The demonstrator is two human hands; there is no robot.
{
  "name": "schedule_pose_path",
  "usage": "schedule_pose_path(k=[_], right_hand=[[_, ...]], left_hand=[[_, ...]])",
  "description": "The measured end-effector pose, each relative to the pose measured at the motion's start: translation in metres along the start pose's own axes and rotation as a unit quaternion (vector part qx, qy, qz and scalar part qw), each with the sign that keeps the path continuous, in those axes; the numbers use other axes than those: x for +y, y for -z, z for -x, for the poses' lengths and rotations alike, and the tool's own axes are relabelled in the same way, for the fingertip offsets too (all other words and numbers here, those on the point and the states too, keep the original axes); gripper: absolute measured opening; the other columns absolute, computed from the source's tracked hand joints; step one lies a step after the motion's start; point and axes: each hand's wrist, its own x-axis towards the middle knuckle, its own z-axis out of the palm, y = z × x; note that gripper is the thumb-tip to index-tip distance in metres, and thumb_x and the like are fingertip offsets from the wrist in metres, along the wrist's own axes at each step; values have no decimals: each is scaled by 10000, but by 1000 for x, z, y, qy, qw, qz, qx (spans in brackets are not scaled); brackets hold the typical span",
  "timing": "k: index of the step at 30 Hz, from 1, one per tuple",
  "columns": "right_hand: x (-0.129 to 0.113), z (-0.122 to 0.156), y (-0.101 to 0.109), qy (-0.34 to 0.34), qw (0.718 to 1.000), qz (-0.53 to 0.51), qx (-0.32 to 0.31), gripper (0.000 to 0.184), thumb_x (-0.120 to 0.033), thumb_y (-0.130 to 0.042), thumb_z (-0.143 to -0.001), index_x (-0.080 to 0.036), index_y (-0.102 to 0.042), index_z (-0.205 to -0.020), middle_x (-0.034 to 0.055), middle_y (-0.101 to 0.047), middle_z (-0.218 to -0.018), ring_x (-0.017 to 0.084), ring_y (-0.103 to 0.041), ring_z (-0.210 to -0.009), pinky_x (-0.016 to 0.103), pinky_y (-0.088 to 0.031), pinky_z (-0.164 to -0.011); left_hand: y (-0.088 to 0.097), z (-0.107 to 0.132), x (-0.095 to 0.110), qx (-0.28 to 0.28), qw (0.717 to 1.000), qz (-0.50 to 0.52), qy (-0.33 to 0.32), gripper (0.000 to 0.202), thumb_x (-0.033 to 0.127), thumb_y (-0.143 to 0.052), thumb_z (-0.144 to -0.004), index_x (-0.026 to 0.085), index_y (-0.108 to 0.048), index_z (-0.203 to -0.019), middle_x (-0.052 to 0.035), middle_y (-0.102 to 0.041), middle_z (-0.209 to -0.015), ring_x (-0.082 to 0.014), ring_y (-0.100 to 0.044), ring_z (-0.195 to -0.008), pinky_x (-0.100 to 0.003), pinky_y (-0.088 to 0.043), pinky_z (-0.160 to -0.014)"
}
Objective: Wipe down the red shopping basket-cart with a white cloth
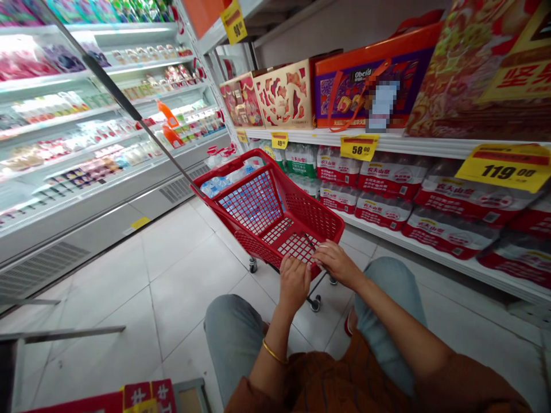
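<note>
Hands (295,282) on red shopping cart (301,201)

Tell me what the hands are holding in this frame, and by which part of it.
The left hand and right hand both hold a red plastic shopping trolley at the near end of its basket, by the upper edge of the mesh wall.

The person wears a rust-brown patterned top (321,381), its right sleeve (471,390) short and loose, ending above the elbow. Grey-blue denim trousers (232,332) cover both legs. A thin gold bangle (273,351) circles the left wrist. The left hand (295,282) and right hand (338,264) are bare. A red shoe (348,322) shows partly between the knees.
</note>
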Motion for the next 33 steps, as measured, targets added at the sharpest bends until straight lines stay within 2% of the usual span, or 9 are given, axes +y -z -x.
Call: schedule_pose_path(k=[5,10,14,18,23,29,33], right_hand=[[19,4,10,-28,999,6,-21,258,-270,-452,-971,-247,-659,-1121,62,-678,-1067,206,-545,-1142,535,-305,-1125],[39,2,20,-36,999,-1,-24,274,-298,-429,-979,-255,-663,-1114,62,-679,-1047,210,-553,-1118,542,-311,-1113],[44,-2,24,-31,999,-19,-21,276,-313,-429,-981,-244,-661,-1113,65,-673,-1011,201,-569,-1016,515,-352,-1086],[40,-2,23,-19,999,-21,-18,268,-290,-435,-980,-218,-656,-1114,77,-668,-1010,201,-559,-970,486,-403,-1034],[30,3,15,-31,999,5,-20,253,-285,-461,-969,-233,-651,-1127,79,-663,-1046,215,-544,-1022,462,-424,-989],[6,2,7,-40,998,48,11,237,-274,-467,-968,-226,-660,-1098,73,-671,-1021,217,-538,-1007,450,-412,-997],[-9,-1,2,-51,995,78,23,231,-264,-478,-964,-223,-666,-1090,78,-669,-1011,222,-536,-1001,453,-414,-991]], left_hand=[[3,0,-3,-7,1000,12,-10,216,172,-441,-938,217,-601,-799,-12,-632,-764,-178,-587,-855,-448,-405,-1055],[4,0,-5,-13,1000,24,-7,219,180,-437,-942,212,-593,-792,-13,-626,-783,-171,-571,-850,-441,-400,-1063],[6,0,-7,-31,999,27,-11,228,195,-427,-949,215,-594,-795,-6,-604,-757,-171,-549,-838,-443,-392,-1072],[10,3,-10,-40,999,33,-2,239,206,-418,-954,217,-596,-795,-13,-600,-757,-177,-555,-853,-461,-386,-1082],[18,8,-17,-41,998,39,-3,238,202,-410,-952,226,-606,-819,-17,-623,-783,-186,-573,-885,-491,-384,-1095],[27,13,-27,-35,999,29,-11,217,179,-412,-944,211,-603,-846,-23,-648,-811,-188,-584,-914,-528,-340,-1136],[34,14,-20,-13,1000,-20,-11,204,155,-426,-926,211,-622,-930,-49,-672,-882,-223,-580,-1005,-562,-333,-1133]])
